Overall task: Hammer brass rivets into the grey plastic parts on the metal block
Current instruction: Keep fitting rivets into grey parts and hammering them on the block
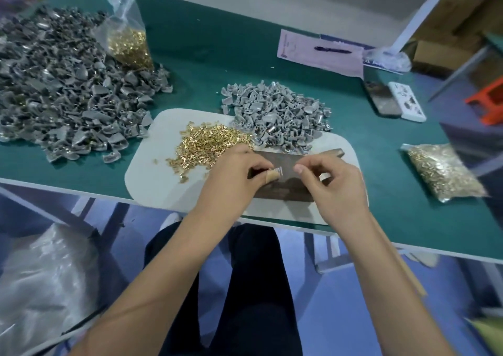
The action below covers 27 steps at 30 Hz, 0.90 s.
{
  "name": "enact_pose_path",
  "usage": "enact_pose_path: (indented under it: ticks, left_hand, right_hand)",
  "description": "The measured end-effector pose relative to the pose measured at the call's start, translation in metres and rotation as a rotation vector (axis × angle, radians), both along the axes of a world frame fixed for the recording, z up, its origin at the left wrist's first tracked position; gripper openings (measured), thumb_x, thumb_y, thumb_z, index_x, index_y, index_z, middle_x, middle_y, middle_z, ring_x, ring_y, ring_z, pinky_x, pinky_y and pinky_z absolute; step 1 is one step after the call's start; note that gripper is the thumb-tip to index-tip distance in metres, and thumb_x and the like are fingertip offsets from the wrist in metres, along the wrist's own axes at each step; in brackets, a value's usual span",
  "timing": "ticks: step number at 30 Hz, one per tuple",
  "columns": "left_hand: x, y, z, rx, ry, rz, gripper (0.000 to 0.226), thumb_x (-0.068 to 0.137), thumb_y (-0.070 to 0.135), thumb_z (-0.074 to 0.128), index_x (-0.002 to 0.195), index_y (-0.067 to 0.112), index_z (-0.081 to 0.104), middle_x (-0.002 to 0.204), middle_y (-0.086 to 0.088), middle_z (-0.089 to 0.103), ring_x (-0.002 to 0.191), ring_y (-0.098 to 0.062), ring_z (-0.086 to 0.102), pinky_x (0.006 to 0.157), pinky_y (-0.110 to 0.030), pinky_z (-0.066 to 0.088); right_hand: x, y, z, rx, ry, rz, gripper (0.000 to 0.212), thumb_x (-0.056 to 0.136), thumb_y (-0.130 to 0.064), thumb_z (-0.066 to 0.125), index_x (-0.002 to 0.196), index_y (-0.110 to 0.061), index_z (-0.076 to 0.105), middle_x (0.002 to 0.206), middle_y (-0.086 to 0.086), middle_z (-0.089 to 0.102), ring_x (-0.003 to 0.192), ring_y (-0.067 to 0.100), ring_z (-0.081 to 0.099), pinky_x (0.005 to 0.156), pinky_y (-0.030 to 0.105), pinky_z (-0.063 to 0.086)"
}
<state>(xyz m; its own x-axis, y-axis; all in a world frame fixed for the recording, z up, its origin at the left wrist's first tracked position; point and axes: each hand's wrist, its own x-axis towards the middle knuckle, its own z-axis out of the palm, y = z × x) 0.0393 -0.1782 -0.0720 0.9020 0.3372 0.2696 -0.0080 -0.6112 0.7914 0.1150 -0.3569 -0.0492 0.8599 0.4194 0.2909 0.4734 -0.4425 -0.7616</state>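
On green table (pixel 245 42), blurred boxes (pixel 441 53) perhaps beyond.

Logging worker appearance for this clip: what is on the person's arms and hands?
Both forearms are bare, no sleeves or gloves showing. The left hand has a tan adhesive bandage wrapped round a fingertip. The right hand wears nothing visible: no ring, watch or tape.

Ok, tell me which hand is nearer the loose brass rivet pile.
Left. The left hand touches the rivet pile's near edge; the right hand is farther right, over the metal block.

Assembly workshop — parts piles (pixel 68 89) (rivets (pixel 206 143))
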Motion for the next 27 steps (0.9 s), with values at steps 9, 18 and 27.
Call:
enact_pose_path:
  ticks: [9,18,27]
  left_hand:
    - [-0.006,0.005,0.008,0.096,0.021,-0.035,0.012,0.087,0.023,0.075,0.099,0.024,0.078,0.086,0.008,0.063,0.078,-0.001,0.053,0.070,-0.009,0.035]
    - [-0.006,0.001,0.007,0.106,0.009,-0.009,0.012,0.087,0.019,0.072,0.095,0.025,0.078,0.082,0.009,0.056,0.076,-0.008,0.052,0.071,-0.029,0.045]
    - [-0.006,0.001,0.009,0.146,-0.015,-0.024,0.010,0.087,0.020,0.074,0.093,0.024,0.080,0.080,0.006,0.058,0.075,-0.013,0.053,0.068,-0.036,0.048]
  right_hand:
    - [-0.002,0.015,-0.001,-0.130,-0.103,0.073,0.012,0.088,-0.020,0.077,0.085,-0.032,0.076,0.084,-0.016,0.062,0.082,0.005,0.057,0.073,0.024,0.046]
    - [-0.008,0.026,0.018,-0.441,-0.286,0.108,0.006,0.092,-0.025,0.072,0.090,-0.024,0.077,0.081,-0.015,0.051,0.092,0.016,0.054,0.073,0.033,0.043]
    - [-0.008,0.040,0.029,-0.685,-0.409,0.241,0.017,0.099,-0.014,0.057,0.100,-0.014,0.074,0.099,0.002,0.058,0.104,0.023,0.050,0.086,0.035,0.043]
